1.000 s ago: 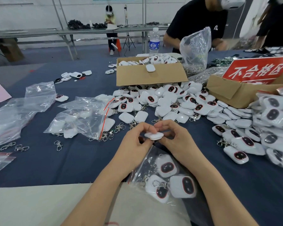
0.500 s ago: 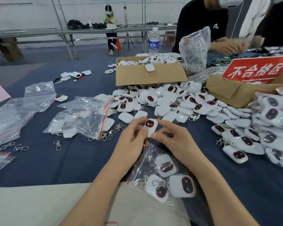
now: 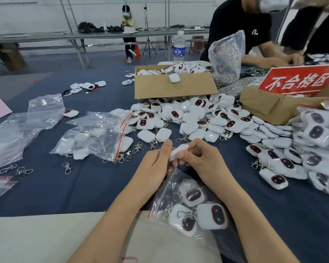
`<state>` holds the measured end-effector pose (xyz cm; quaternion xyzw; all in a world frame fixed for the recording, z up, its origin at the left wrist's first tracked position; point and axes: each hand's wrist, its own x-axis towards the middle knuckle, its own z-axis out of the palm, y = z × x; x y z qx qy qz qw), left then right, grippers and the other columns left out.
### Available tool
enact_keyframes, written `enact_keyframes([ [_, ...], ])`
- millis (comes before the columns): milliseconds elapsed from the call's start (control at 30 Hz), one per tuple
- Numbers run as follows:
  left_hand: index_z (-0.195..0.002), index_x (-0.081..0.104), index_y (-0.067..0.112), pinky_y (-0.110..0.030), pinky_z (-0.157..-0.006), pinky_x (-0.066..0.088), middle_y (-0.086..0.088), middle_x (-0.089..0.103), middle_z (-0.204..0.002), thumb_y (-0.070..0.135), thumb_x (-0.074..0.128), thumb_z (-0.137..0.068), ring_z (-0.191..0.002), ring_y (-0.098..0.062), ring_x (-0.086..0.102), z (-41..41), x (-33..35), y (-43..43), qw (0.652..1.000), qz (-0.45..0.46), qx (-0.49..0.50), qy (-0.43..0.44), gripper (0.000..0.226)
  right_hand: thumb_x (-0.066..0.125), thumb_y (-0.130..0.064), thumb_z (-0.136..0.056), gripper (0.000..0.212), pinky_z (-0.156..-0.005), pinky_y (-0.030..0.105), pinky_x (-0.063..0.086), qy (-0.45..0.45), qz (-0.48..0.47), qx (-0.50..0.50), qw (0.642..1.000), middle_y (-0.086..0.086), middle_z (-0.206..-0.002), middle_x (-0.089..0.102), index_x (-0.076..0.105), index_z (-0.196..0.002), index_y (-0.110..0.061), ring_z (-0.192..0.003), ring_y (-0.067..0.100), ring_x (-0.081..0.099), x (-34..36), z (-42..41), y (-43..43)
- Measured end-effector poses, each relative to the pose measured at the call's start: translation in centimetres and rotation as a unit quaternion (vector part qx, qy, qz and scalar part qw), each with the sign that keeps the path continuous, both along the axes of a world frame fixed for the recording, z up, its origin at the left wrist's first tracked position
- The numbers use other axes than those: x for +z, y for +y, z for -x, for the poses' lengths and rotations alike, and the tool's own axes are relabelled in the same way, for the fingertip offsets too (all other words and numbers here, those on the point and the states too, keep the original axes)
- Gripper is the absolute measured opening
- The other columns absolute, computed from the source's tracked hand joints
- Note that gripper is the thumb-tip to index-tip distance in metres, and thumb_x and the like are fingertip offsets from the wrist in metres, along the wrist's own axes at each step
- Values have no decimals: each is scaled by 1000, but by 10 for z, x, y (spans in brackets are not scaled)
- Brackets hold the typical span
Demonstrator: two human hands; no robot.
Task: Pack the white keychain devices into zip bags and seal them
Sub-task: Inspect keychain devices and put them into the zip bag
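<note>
- A white keychain device (image 3: pixel 179 151) is being held edge-on between both hands, just above the mouth of a zip bag (image 3: pixel 167 190) that is lying on the desk (image 3: pixel 84 186) under the wrists.
- The left hand (image 3: pixel 154 166) is pinching the device's near end, its thumb standing up against the shell. The right hand (image 3: pixel 205 160) is curling its fingers round the far end.
- The shell is looking small, light, hard and glossy, so it is probably slippery. A pinch across its flat faces or rounded edges is likely the safest hold. Its metal clip is hidden here.
- The bag is thin, limp film, already carrying three devices. Its mouth is probably going to need one hand holding it open at the red zip strip while the other is feeding the device in.
- Beyond the fingertips, a loose pile of devices (image 3: pixel 190 118) is spreading before a cardboard box (image 3: pixel 171 88).
- Out past the left hand, a part-filled bag (image 3: pixel 95 137) is lying among stray clips.
</note>
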<state>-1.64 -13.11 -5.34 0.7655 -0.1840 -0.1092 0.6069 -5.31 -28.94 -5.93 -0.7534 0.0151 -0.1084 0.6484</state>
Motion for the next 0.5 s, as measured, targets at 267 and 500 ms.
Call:
enact_keyframes([
  [267,-114,69,7,-22,-58,47,-6,65,-82,20,63,-99,-62,-11,54,-29,12,41,994,26,-4,107,20,74,-46,-86,32,-81,15,47,51,96,50,993,-15,-90,76,66,-117,-43,-85,0,69,2,1,-4],
  [500,-102,80,16,-19,-60,52,-7,73,-83,32,74,-80,-61,-8,59,-26,48,84,962,-145,-161,164,28,72,-48,-88,27,-89,26,53,99,140,110,979,-13,-92,76,71,-114,-42,-88,1,71,9,7,-6],
])
